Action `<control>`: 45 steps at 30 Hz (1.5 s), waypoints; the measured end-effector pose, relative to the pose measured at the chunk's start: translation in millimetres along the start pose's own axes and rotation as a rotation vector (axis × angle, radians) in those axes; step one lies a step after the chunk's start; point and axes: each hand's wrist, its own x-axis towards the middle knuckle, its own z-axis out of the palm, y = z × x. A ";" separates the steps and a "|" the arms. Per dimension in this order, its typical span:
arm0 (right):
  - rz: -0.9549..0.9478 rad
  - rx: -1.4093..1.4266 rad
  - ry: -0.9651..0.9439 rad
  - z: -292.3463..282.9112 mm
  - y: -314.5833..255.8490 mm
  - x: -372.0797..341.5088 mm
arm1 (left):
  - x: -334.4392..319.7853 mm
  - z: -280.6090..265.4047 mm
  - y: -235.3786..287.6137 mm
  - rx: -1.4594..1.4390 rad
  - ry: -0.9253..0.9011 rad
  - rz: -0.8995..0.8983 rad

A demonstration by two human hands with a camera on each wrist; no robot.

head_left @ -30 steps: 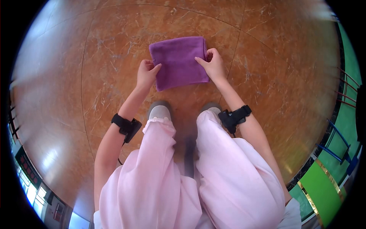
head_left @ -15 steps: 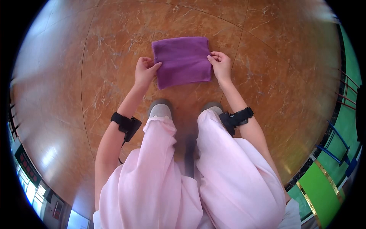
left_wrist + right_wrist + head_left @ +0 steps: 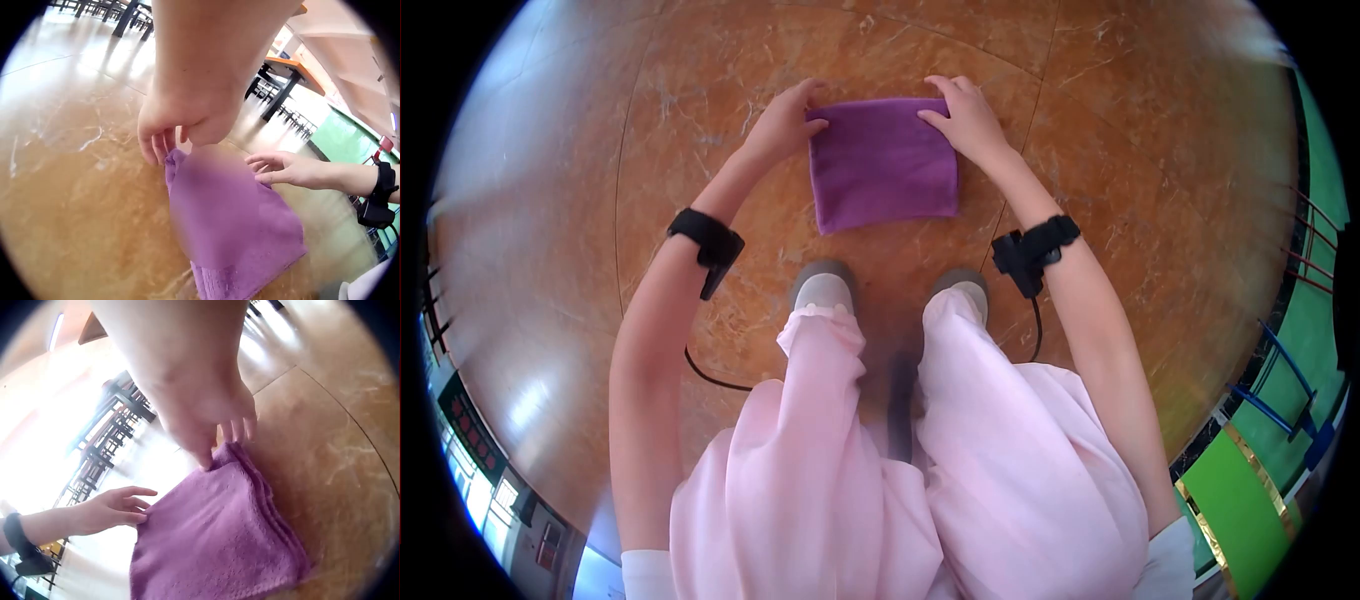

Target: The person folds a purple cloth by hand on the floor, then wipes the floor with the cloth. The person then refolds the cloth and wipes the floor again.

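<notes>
A folded purple cloth [image 3: 884, 165] lies flat on the brown floor in front of the feet. At its far left corner is my left hand [image 3: 783, 122], thumb at the edge and fingers reaching past it, spread apart from the thumb. My right hand [image 3: 972, 122] is at the far right corner, its thumb over the cloth and its fingers beyond the far edge. In the right wrist view, layered edges show on the cloth [image 3: 200, 537], and the right hand [image 3: 206, 406] has its thumb touching the corner. In the left wrist view, the left hand's fingers [image 3: 156, 147] hang beside the corner.
Two shoes [image 3: 824, 288] and pink-clad legs [image 3: 820, 400] are below the cloth. Cables run from the black wrist cameras [image 3: 718, 262]. Blue metal legs [image 3: 1278, 355] stand at the right, near a green panel [image 3: 1240, 510]. Dark tables [image 3: 119, 419] are in the background.
Both hands have moved from the cloth's sides to its far corners, thumbs and fingers now spread wider. The cloth shifted slightly right and lies flatter.
</notes>
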 end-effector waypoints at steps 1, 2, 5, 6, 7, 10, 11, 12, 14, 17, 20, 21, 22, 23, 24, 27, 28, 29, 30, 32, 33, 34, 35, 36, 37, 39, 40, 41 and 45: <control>-0.027 -0.133 -0.132 -5.1 -2.7 5.1 | 6.9 -2.8 1.1 0.001 0.002 0.002; -0.028 -0.133 -0.130 -11.2 -4.7 9.1 | 13.1 -4.7 2.7 0.095 -0.114 -0.003; -0.059 -0.226 -0.247 -34.0 -10.7 18.8 | 14.6 -13.8 -1.5 0.209 -0.106 0.130; -0.082 -0.072 -0.187 -39.4 -9.1 21.8 | 14.6 -17.1 -2.0 0.227 0.020 0.269; -0.104 0.082 -0.126 -48.1 -16.1 24.5 | 12.0 -26.4 14.3 0.226 0.020 0.270; -0.170 0.092 0.072 -79.1 -44.9 14.7 | -4.6 -59.9 62.2 -0.027 0.072 0.162; -0.248 0.061 0.198 -87.2 -53.1 11.9 | -9.1 -68.0 73.4 0.016 0.143 0.233; -0.358 0.035 0.291 -92.7 -57.5 8.5 | -14.1 -71.8 79.9 0.060 0.214 0.305; -0.501 -0.050 0.362 -94.5 -55.3 -0.2 | -24.8 -70.7 79.3 0.248 0.251 0.412; -0.724 -0.194 0.412 -78.5 -47.4 -25.2 | -39.8 -46.1 64.9 0.510 0.244 0.622; -0.721 -0.221 0.193 -48.4 -32.3 -74.0 | -80.6 -2.5 41.5 0.548 -0.039 0.613; -0.720 -0.223 0.188 -37.8 -28.7 -90.8 | -93.1 9.2 35.6 0.543 -0.038 0.611; -0.705 -0.157 0.046 -28.3 -28.0 -105.9 | -104.0 18.3 32.4 0.501 -0.185 0.616; -0.686 -0.090 -0.096 -21.8 -24.8 -114.5 | -110.0 25.3 28.0 0.456 -0.333 0.618; -0.682 -0.089 -0.101 -21.4 -25.6 -115.6 | -109.9 24.6 30.9 0.451 -0.336 0.617; -0.422 0.061 0.019 -18.0 -29.1 -112.0 | -104.0 21.6 37.1 0.300 -0.192 0.331; -0.156 0.135 0.031 -14.0 -27.4 -104.7 | -97.4 23.7 35.6 0.266 -0.047 0.229; 0.111 0.208 0.044 -11.2 -25.8 -98.2 | -90.7 24.8 33.9 0.230 0.098 0.127; 0.231 0.190 -0.083 -17.2 -29.9 -90.7 | -84.3 24.6 32.4 0.230 0.097 0.130; 0.271 0.148 -0.120 -14.0 -32.8 -87.9 | -73.3 24.9 30.1 0.241 0.106 0.169; 0.307 0.106 -0.160 -12.9 -33.3 -87.1 | -70.4 25.4 30.6 0.239 0.105 0.170; 0.308 0.105 -0.161 -12.1 -32.0 -86.6 | -68.4 26.6 31.0 0.245 0.098 0.159; 0.320 0.189 -0.107 -10.7 -30.5 -86.2 | -67.4 27.6 31.3 0.250 0.092 0.148; 0.329 0.273 -0.053 -9.3 -29.1 -86.3 | -67.7 28.0 32.1 0.249 0.093 0.145; 0.328 0.273 -0.058 -8.3 -26.6 -87.6 | -68.6 28.0 33.1 0.247 0.097 0.149; 0.398 0.204 0.057 -6.4 -19.4 -91.5 | -71.2 28.9 31.0 0.246 0.100 0.153; 0.422 0.144 0.010 -5.4 -16.5 -92.6 | -72.3 31.4 28.8 0.238 0.104 0.150; 0.420 0.144 0.012 -4.0 -14.3 -93.2 | -72.3 33.0 26.8 0.230 0.109 0.149; 0.349 0.223 0.039 -2.2 -23.5 -99.2 | -69.6 28.9 30.6 0.295 0.092 0.129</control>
